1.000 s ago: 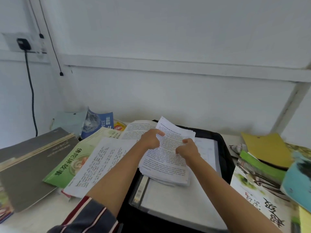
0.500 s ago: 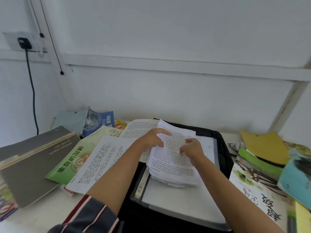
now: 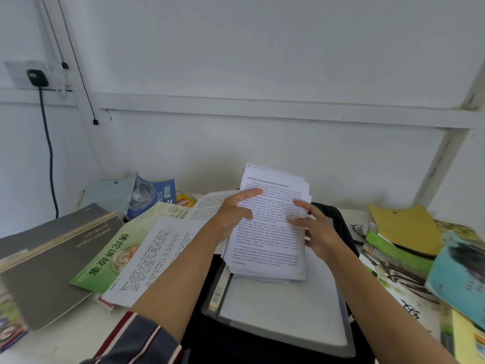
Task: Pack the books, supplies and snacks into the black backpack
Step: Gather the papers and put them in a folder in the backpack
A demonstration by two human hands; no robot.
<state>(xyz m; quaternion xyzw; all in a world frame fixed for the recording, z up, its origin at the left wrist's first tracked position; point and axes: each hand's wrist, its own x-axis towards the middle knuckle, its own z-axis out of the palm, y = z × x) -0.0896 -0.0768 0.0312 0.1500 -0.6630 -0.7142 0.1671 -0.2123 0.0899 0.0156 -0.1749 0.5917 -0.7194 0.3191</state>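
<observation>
A stack of printed pages (image 3: 273,240) is sitting between the two hands, over the middle of the black backpack (image 3: 343,222). Its near end is resting on a clear plastic document case (image 3: 278,313) that is lying on the backpack, while its far end is tilting up toward the wall.

The left hand (image 3: 232,215) is lying against the stack's left edge. Its fingers are straight and unclenched, and the index finger is stretching across the top sheet; the thumb is hidden, so I cannot tell whether it is reaching underneath. The right hand (image 3: 319,233) is meeting the stack's right edge. Its fingers are spread and relaxed, with the tips touching the paper rather than curling round it. Both hands are therefore pressing the stack from its sides, and it is lying just far of both wrists.

To the left, a loose printed sheet (image 3: 154,261) is overlapping a green book (image 3: 102,261), with a grey book (image 3: 49,264) farther left. A blue booklet (image 3: 157,195) and a yellow snack packet (image 3: 186,202) are lying near the wall. To the right, a yellow folder (image 3: 404,227) is topping a pile of books.
</observation>
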